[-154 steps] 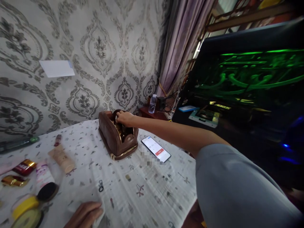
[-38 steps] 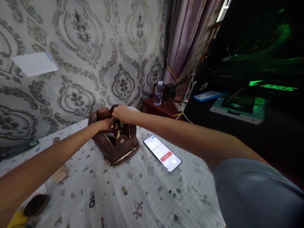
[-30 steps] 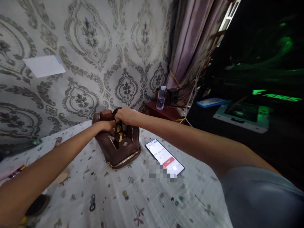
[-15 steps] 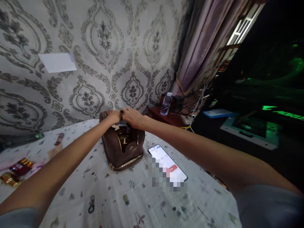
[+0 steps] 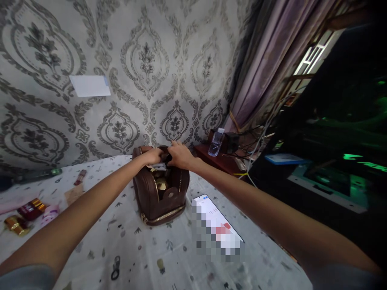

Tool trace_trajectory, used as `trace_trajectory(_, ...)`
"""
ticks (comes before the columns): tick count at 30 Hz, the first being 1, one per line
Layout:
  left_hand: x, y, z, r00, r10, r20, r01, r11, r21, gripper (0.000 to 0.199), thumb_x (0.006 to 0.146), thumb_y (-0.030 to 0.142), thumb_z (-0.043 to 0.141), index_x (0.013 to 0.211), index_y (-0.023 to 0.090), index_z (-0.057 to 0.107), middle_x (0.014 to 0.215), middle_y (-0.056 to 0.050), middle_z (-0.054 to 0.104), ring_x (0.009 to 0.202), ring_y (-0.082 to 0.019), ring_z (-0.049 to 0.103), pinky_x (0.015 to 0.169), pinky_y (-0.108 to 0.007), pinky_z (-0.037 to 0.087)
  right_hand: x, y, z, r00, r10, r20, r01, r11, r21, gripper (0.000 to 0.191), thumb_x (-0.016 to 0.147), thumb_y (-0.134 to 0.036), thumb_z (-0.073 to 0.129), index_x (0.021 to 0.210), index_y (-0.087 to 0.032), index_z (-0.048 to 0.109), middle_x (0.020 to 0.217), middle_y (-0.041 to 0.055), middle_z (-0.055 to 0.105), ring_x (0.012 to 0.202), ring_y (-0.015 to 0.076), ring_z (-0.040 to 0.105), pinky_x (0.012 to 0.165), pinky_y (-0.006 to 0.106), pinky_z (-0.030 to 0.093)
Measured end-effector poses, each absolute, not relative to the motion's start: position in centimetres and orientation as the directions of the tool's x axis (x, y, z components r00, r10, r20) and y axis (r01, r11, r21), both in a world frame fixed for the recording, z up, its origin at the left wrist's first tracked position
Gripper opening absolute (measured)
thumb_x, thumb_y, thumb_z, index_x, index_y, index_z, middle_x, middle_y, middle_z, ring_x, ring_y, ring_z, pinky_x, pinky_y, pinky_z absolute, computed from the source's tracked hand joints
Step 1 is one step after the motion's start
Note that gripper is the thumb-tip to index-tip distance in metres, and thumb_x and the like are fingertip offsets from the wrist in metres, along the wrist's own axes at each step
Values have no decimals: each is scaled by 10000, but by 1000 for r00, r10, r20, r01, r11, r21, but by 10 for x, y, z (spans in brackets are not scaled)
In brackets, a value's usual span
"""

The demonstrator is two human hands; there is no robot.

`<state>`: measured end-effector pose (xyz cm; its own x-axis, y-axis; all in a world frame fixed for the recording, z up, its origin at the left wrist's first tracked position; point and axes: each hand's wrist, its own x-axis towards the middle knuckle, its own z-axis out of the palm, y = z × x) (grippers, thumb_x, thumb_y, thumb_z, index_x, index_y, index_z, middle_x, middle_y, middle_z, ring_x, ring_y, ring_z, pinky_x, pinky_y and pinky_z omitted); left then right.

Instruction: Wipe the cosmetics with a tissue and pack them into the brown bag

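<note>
A brown bag [image 5: 145, 193] with gold zippers stands unzipped on the patterned white sheet [image 5: 145, 257]. Inside its opening a shiny gold item [image 5: 161, 184] shows. My left hand [image 5: 155, 156] is closed at the far edge of the bag's opening, on what looks like its dark strap or rim. Beside it my right hand [image 5: 180, 156] has its fingers bent over the same far edge, close to the left one; the fingertips are partly hidden, and what they grip is too small to make out.
Right of the bag lies a lit phone [image 5: 211, 213], partly blurred. A clear bottle [image 5: 216, 142] stands on a red-brown surface [image 5: 205, 155] behind, near cables. Wrapped items [image 5: 32, 209] and a small red item [image 5: 80, 177] lie at the left. A dark computer case glows green at right.
The view has shifted, so the bag, phone and wall appear slightly lower and further right. My right hand's fingers have lifted and spread slightly at the bag's far edge.
</note>
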<state>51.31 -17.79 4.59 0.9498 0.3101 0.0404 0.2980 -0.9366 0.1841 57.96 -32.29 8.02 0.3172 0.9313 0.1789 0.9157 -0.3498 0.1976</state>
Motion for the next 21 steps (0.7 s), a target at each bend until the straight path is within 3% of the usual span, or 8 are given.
trace_trajectory(6, 519, -176, 46, 880, 456, 134, 434, -886, 161, 326, 910, 199, 490, 1129, 96, 709, 1165, -175, 731, 1078, -273, 680, 876, -303, 509, 581, -319, 76, 317, 937, 144, 925, -340, 171, 369, 843, -370, 734, 1108, -115, 706, 1225, 173, 640, 1144, 281, 603, 890, 304, 511)
trace_trajectory(10, 521, -179, 45, 849, 505, 153, 485, -861, 153, 334, 920, 251, 485, 1109, 125, 729, 1133, -177, 743, 1066, -290, 697, 853, -314, 518, 583, -320, 76, 301, 946, 120, 933, -318, 168, 352, 866, -368, 703, 1096, -103, 705, 1211, 182, 647, 1139, 281, 615, 886, 292, 509)
trace_trajectory(16, 517, -183, 45, 883, 445, 149, 428, -894, 131, 319, 931, 314, 507, 1027, 149, 762, 1077, -144, 767, 1041, -264, 710, 824, -277, 517, 582, -323, 81, 302, 952, 57, 933, -307, 188, 443, 890, -391, 663, 1259, -148, 629, 1279, 185, 615, 1197, 306, 592, 924, 356, 512)
trace_trajectory(21, 519, -183, 44, 902, 406, 147, 396, -913, 95, 280, 932, 281, 529, 1040, 143, 749, 1082, -144, 762, 1069, -252, 701, 864, -271, 514, 580, -319, 82, 293, 956, 22, 934, -291, 209, 477, 862, -413, 692, 1250, -142, 628, 1305, 205, 587, 1235, 352, 567, 947, 415, 510)
